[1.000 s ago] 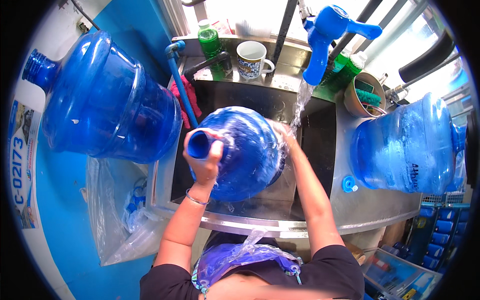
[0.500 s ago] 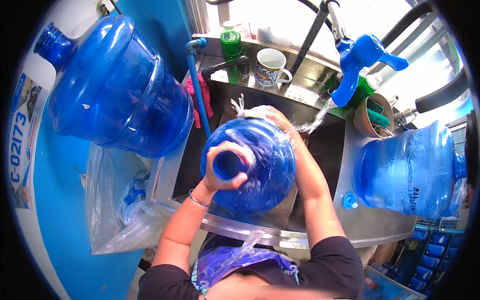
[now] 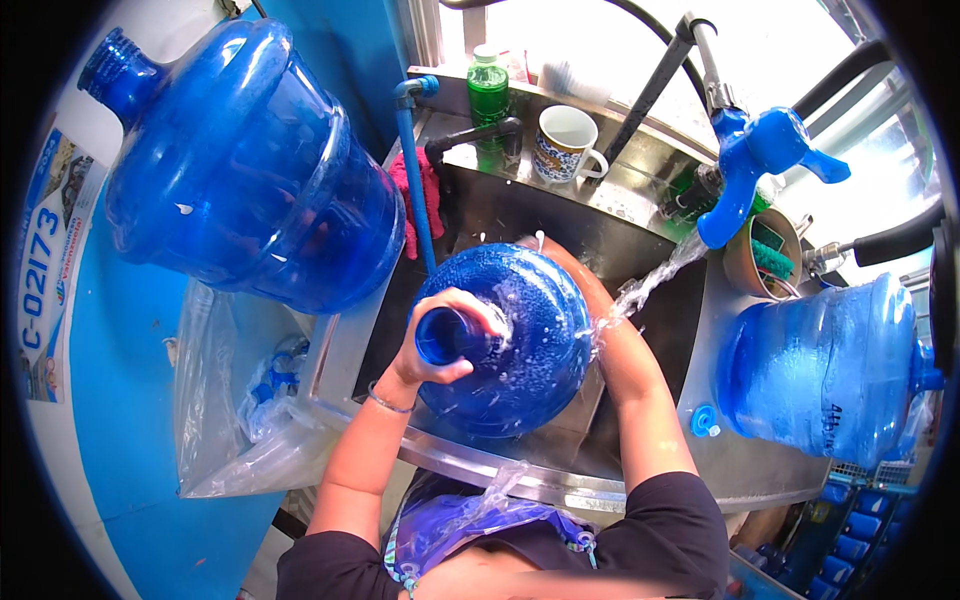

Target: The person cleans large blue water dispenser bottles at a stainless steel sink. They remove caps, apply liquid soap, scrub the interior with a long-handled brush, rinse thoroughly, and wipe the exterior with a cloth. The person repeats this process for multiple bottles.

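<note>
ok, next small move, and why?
Probably nudge the blue jug slightly right, into the water stream: white flecks dot its shoulder, while the stream splashes near its right edge, by the right forearm. The left grip circles the jug's neck.

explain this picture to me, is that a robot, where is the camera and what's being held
No robot here: these are a person's two bare hands. The view comes from a wide fisheye camera worn on the head, looking down, so straight edges look bent.

The left hand has its grip around the neck of a big blue bottle over a metal sink. The right hand reaches round the far side; it is mostly hidden, so its grip can't be made out. Water runs from a blue tap toward the right forearm and bottle.

Behind stand a green bottle and a mug. On the right, a small blue cap and another large bottle lie on the counter.
</note>
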The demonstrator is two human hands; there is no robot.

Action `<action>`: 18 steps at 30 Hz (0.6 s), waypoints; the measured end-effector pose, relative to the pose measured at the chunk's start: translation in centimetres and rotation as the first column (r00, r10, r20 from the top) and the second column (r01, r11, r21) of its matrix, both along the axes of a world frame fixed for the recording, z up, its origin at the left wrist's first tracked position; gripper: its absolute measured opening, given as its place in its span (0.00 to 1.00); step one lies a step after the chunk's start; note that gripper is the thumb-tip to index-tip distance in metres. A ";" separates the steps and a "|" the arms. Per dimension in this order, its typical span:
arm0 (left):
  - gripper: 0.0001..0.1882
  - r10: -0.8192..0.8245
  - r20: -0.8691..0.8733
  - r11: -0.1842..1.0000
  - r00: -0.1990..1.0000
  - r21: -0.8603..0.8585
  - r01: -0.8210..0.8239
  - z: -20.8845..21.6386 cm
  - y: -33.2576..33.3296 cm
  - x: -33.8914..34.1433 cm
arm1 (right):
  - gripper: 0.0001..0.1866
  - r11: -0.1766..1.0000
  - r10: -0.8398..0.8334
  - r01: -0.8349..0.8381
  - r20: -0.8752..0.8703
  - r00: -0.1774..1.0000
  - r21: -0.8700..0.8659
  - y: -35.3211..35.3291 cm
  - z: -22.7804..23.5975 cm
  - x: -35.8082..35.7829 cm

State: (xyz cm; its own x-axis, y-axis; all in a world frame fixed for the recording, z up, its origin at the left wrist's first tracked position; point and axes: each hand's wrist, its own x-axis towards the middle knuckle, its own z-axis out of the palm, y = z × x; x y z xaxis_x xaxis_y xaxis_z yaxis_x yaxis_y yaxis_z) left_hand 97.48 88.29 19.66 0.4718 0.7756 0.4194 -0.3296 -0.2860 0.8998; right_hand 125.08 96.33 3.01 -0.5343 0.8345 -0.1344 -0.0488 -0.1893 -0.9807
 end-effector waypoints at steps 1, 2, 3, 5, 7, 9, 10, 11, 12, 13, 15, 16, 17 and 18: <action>0.18 0.195 0.000 0.980 0.981 -0.031 -0.195 -0.1 -0.3 -0.1 | 0.16 0.994 -0.092 0.077 0.219 0.971 0.075 -0.6 -0.3 0.0; 0.18 0.371 0.008 0.929 0.929 0.008 -0.371 -0.2 -0.6 -0.3 | 0.17 0.959 -0.272 0.208 0.428 0.862 0.190 -2.3 -0.6 0.2; 0.17 0.483 0.057 0.875 0.874 -0.074 -0.479 -0.3 -0.9 -0.4 | 0.17 0.954 -0.282 0.301 0.352 0.893 0.001 -3.2 -0.2 0.5; 0.17 0.506 0.043 0.854 0.861 -0.162 -0.494 -0.6 -1.1 -0.5 | 0.19 0.847 -0.333 0.400 0.237 0.913 -0.351 -4.5 1.5 0.9; 0.17 0.338 0.049 0.936 0.940 -0.123 -0.330 -0.5 -0.8 -0.3 | 0.20 0.977 -0.176 0.159 -0.111 0.978 -0.143 -3.2 4.9 0.8; 0.18 0.061 0.069 0.997 0.996 -0.040 -0.058 -0.1 0.3 0.0 | 0.23 0.994 -0.107 0.113 -0.270 0.957 0.008 -0.5 8.0 -0.6; 0.19 -0.142 0.024 0.990 0.990 0.015 0.142 0.2 1.0 0.4 | 0.22 0.994 -0.021 0.048 -0.263 0.964 0.096 0.9 8.7 -1.2; 0.20 -0.333 -0.026 0.942 0.943 0.026 0.333 0.6 1.5 0.6 | 0.20 0.947 0.025 -0.032 0.025 0.999 0.319 1.3 8.7 -1.2; 0.21 -0.489 -0.146 0.869 0.860 -0.005 0.494 1.0 1.9 0.8 | 0.19 0.990 0.047 -0.035 -0.089 0.995 0.137 1.3 7.8 -1.4; 0.20 -0.530 -0.129 0.848 0.838 -0.093 0.522 1.4 2.0 0.8 | 0.18 0.988 0.012 -0.051 -0.251 0.968 -0.149 1.0 6.3 -1.2; 0.21 -0.460 -0.016 0.885 0.888 -0.093 0.456 1.7 1.8 0.9 | 0.19 0.931 -0.163 0.090 -0.183 0.970 -0.353 -1.3 1.3 0.2; 0.22 -0.363 0.115 0.927 0.925 -0.054 0.370 1.7 1.5 1.0 | 0.20 0.951 -0.238 0.259 0.134 0.962 -0.168 -2.8 -1.5 1.0; 0.24 -0.178 0.196 0.981 0.964 -0.043 0.190 1.5 1.1 1.1 | 0.20 0.949 -0.260 0.293 0.241 0.935 -0.113 -4.3 -3.7 2.2; 0.22 0.120 0.142 0.990 0.982 -0.093 -0.108 1.2 0.5 1.2 | 0.20 0.934 -0.294 0.338 0.290 0.911 -0.114 -5.8 -5.1 3.3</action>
State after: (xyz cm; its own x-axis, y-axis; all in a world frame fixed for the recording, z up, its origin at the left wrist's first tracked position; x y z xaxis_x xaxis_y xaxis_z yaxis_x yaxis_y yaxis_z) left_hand 98.67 88.74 20.84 0.3162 0.8565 0.4079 -0.4300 -0.2539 0.8664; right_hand 128.33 90.55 -2.12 -0.1725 0.9095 -0.3782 0.1247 -0.3607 -0.9243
